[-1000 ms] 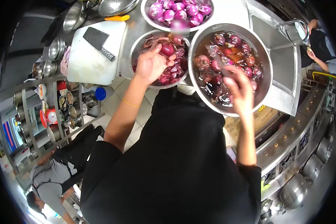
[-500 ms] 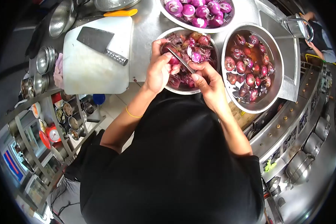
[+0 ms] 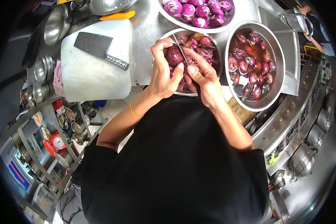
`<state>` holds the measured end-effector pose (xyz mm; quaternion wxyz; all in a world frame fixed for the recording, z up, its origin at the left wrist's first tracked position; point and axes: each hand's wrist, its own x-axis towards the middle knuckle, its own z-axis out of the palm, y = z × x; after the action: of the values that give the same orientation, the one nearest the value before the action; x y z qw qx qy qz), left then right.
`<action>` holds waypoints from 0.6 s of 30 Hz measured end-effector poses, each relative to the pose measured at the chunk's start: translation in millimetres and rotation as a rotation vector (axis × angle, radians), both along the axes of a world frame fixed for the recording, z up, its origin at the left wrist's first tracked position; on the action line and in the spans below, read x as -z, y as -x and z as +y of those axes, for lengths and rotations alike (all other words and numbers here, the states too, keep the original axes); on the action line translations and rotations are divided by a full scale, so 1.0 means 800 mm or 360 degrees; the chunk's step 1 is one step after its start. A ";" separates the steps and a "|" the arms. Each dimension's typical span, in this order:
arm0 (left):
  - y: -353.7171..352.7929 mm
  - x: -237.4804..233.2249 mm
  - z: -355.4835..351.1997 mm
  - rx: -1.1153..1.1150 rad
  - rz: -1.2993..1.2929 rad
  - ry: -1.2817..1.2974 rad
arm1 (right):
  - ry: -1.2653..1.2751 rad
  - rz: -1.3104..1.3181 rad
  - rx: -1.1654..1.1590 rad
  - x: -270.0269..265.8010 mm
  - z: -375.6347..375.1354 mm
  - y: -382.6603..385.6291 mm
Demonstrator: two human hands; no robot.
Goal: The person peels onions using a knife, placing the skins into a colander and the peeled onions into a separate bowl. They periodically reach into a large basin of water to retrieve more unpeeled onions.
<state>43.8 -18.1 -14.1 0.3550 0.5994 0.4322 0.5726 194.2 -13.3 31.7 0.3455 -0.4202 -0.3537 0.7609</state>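
The left hand clamps a firm, likely slippery onion (best gripped round its sides), the right hand at three o'clock pinching the knife.

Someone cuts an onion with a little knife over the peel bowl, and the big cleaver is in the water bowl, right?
No. The head view shows the cleaver on the white board, not in the water bowl. The rest is right: left hand holds the onion, right hand the knife, over the peel bowl.
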 end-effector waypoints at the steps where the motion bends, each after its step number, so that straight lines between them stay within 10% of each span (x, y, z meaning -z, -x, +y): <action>1: 0.000 -0.002 0.004 0.0017 0.0010 -0.0013 | -0.0011 -0.0001 0.0015 0.004 0.001 0.001; 5: 0.011 -0.032 0.004 0.0369 -0.1165 0.0913 | -0.0243 0.0038 0.0051 0.012 0.002 0.002; 12: -0.004 -0.019 -0.001 -0.0064 -0.0104 0.0031 | -0.0175 -0.0022 0.0099 0.004 0.000 0.009; 15: 0.009 -0.039 0.003 0.0327 -0.1236 0.0925 | -0.0449 -0.0288 0.0098 0.006 0.007 0.009; 18: 0.015 -0.045 -0.001 0.0430 -0.1474 0.1040 | -0.0775 -0.0574 0.0061 0.005 0.010 0.013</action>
<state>31.4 -18.7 22.2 0.7435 0.1957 0.3058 0.5616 184.0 -5.3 27.5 0.3821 -0.4600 -0.5732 0.5602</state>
